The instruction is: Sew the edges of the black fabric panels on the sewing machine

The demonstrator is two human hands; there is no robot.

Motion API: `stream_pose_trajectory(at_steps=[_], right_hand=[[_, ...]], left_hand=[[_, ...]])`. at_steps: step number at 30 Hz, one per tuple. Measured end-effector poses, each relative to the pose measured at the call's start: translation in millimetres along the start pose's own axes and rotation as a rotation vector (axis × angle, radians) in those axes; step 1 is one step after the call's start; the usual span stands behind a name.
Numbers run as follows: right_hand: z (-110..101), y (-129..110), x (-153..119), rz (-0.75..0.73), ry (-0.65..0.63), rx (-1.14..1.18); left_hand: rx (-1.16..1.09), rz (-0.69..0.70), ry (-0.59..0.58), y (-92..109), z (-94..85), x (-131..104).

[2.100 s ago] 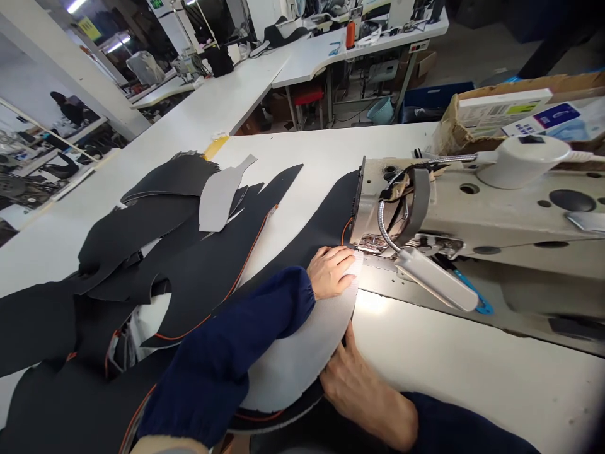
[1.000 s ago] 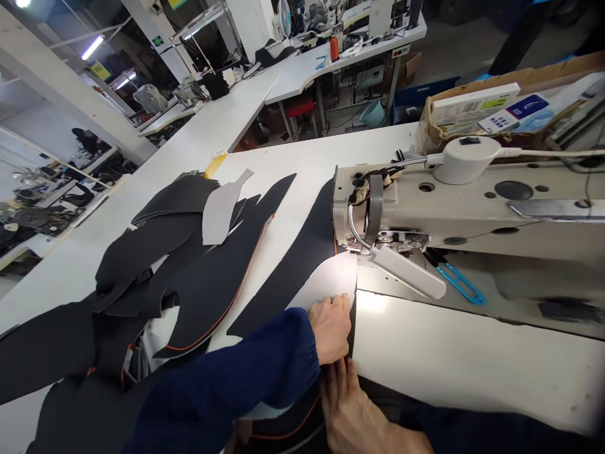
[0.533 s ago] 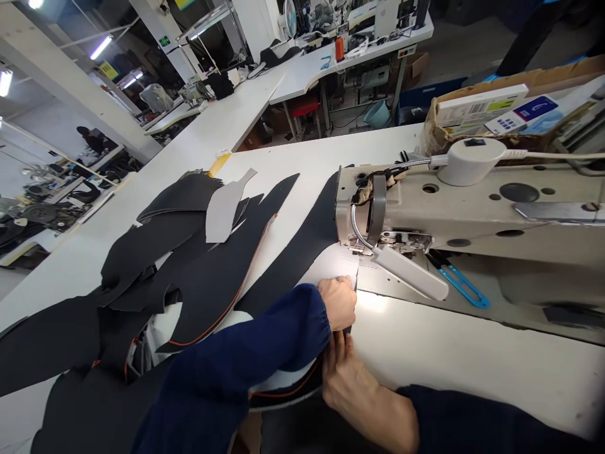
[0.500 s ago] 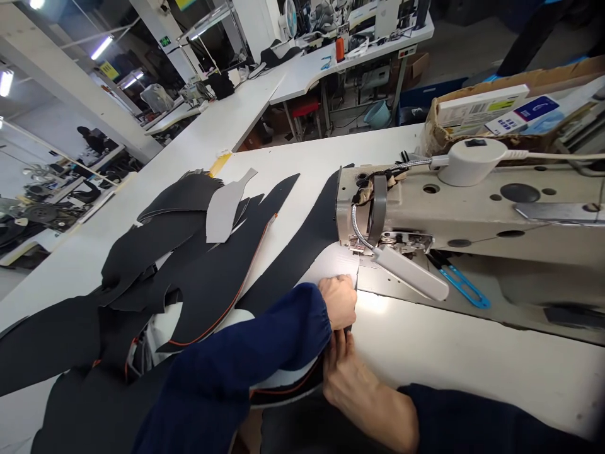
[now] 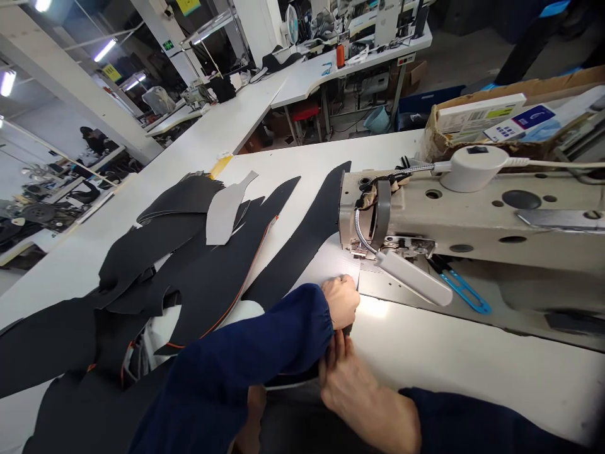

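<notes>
A black fabric panel with a pale grey underside runs under the needle end of a sewing machine. My left hand, fingers curled, presses on the panel just in front of the presser foot. Below it, my right hand has its fingers together at the panel's near edge, close under my left wrist. The part of the fabric between the hands is mostly hidden by them and by my left sleeve.
Cut black panels, some orange-edged, spread over the table's left side with a light grey piece on top. A lamp head hangs beside the needle; blue thread snips lie on the machine bed. A cardboard box stands behind.
The fabric has slid away from me past the needle. The orange-edged part below my left sleeve has mostly gone from sight. Both hands stay in nearly the same place.
</notes>
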State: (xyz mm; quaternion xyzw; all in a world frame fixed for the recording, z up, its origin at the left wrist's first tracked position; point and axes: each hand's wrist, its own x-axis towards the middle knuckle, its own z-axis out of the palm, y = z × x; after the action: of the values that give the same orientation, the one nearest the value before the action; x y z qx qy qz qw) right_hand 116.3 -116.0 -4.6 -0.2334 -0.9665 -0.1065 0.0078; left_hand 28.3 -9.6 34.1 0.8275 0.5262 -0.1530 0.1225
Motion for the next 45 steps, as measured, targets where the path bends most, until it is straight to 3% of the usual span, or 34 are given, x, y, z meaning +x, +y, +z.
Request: stream_pose_trajectory(at_steps=[3,6,8,11,16,22,25,28,34,39,45], right_hand=[[14.4,-14.5,-0.3,0.031,0.076,0.005],[17.2,-11.6,1.3,0.001,0.053,-0.020],[8.5,-0.6,4.5,-0.020,0.008,-0.029],[-12.8,18.0,11.3,-0.089,-0.089,0.024],[-33.0,20.3,22.7,-0.154,-0.212,0.171],[-14.1,-2.1,27.3,-0.151,-0.160,0.110],[-9.0,1.2,26.6,-0.073,-0.057,0.034],[-10.1,11.1,27.0,-0.088,-0.069,0.055],[-10.8,22.9,35.9,-0.009,-0.068,0.171],[-13.0,18.7,43.8,0.038,-0.082,0.117],[9.5,14.8,46.8,0.095,-0.057,0.008]], left_hand=[[-0.015,-0.011,0.013,-3.4,-5.6,2.6],[-0.046,-0.010,-0.039,-7.7,-7.9,-9.1],[-0.055,0.010,-0.075,-9.7,-4.9,-20.1],[-0.039,0.053,-0.030,-9.9,4.6,-28.9],[-0.016,0.078,0.006,-9.2,11.4,-13.3],[-0.028,0.048,0.037,-14.2,0.1,-4.0],[-0.026,0.063,-0.009,-17.4,-2.4,-14.0],[-0.002,0.110,-0.038,-18.5,0.8,-20.6],[0.012,0.098,0.001,-17.5,7.8,-2.9],[-0.003,0.076,0.037,-21.9,-4.1,4.8],[-0.023,0.118,-0.031,-31.4,-12.1,-7.8]])
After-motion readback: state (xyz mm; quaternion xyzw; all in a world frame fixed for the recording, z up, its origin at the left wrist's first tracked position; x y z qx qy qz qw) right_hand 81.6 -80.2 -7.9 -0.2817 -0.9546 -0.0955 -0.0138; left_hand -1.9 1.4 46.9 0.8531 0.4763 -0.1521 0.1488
